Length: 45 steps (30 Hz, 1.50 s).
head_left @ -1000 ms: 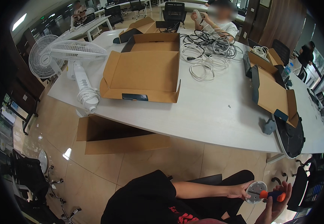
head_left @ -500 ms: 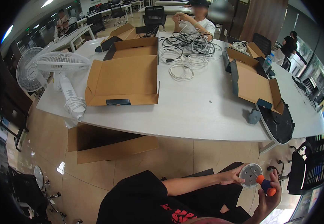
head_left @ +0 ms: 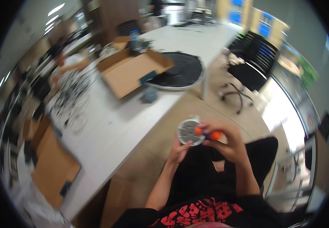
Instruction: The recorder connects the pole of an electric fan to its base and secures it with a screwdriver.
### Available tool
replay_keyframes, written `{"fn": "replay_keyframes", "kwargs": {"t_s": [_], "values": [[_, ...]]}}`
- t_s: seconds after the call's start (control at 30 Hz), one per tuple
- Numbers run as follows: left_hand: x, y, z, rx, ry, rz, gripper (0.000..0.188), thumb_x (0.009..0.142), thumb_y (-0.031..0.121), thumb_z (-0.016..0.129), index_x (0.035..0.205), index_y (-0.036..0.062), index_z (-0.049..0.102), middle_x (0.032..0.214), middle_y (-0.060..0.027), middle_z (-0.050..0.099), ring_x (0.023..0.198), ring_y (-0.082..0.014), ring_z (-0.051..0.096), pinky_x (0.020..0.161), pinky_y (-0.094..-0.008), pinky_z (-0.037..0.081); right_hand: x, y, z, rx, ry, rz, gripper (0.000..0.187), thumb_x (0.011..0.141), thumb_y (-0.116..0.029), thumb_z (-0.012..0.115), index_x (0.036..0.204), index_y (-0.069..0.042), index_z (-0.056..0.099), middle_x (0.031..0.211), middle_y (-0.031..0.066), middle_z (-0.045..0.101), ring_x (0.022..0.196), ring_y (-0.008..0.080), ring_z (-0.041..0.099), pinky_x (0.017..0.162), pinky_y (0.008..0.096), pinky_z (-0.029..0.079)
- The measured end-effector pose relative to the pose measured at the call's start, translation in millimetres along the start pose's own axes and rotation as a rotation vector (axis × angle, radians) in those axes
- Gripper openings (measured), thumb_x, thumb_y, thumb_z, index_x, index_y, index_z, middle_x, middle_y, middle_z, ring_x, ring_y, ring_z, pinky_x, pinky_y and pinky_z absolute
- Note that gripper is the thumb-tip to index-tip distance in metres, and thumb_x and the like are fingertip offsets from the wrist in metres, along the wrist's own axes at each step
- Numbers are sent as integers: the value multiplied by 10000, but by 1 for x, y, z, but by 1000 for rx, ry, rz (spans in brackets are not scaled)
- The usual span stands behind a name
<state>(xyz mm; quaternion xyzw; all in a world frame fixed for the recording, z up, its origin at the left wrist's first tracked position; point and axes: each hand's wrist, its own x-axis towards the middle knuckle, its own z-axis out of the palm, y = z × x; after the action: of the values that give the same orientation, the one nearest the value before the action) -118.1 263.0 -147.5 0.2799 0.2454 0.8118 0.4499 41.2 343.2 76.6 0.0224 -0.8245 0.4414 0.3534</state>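
Note:
In my left hand (head_left: 179, 152) is a round white part with a grey face and several small holes (head_left: 188, 133), gripped at its rim above my lap. My right hand (head_left: 228, 140) is wrapped round the orange and dark-blue handle of a screwdriver (head_left: 215, 135). The handle lies close against the right side of the round part. Blur and the hand hide the screwdriver's tip, so I cannot tell whether it touches a hole.
On the white table (head_left: 107, 131) lie an opened cardboard box (head_left: 124, 78), a black round base (head_left: 185, 70), a blue-grey knob-like piece (head_left: 149, 95) and tangled cables (head_left: 71, 91). Another opened box (head_left: 54, 167) is at left. A black office chair (head_left: 248, 68) stands beyond; a person (head_left: 71, 62) sits across.
My view has swung to the right, shifting the table leftward and blurring the scene. Both hands still hold the round part and the screwdriver, with the right hand now closer over the part.

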Motion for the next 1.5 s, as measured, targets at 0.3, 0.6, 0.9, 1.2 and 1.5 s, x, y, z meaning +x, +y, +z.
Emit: {"fn": "replay_keyframes", "kwargs": {"t_s": [0.3,0.6,0.9,1.2,1.5], "values": [[5,9,-8,100,17,46,936,850,-1,735,1602,127,193,1539,-145,387,1417,-297,441,1145,-461,432,-8,7,3,23,-8,36,364,819,-29,765,1171,-65,680,1140,96,729,1050,276,696,932,374,527],[10,3,-33,167,218,-105,886,870,-106,613,1600,164,189,1549,-178,364,1403,-362,456,1077,-540,494,-11,47,23,30,155,23,372,798,-59,796,1144,-38,661,1085,105,725,984,264,693,878,348,536],[14,-14,-85,-50,359,-245,720,906,-92,630,1530,126,344,1509,-166,458,1362,-383,508,1105,-579,484,-18,66,29,14,183,173,390,786,-40,790,1150,-33,650,1076,112,718,999,261,690,882,367,541],[2,-14,-62,-13,488,-149,725,893,-87,568,1521,170,312,1465,-169,480,1308,-372,561,969,-559,587,-22,84,46,-25,174,279,379,864,0,759,1227,-30,656,1145,107,713,1028,196,709,922,354,572],[12,-4,-41,62,547,-182,628,1010,-31,480,1553,193,258,1461,-144,484,1239,-297,619,876,-472,644,-23,111,68,48,192,329,450,888,1,759,1309,-10,598,1254,165,683,1170,235,668,984,362,566]]}}
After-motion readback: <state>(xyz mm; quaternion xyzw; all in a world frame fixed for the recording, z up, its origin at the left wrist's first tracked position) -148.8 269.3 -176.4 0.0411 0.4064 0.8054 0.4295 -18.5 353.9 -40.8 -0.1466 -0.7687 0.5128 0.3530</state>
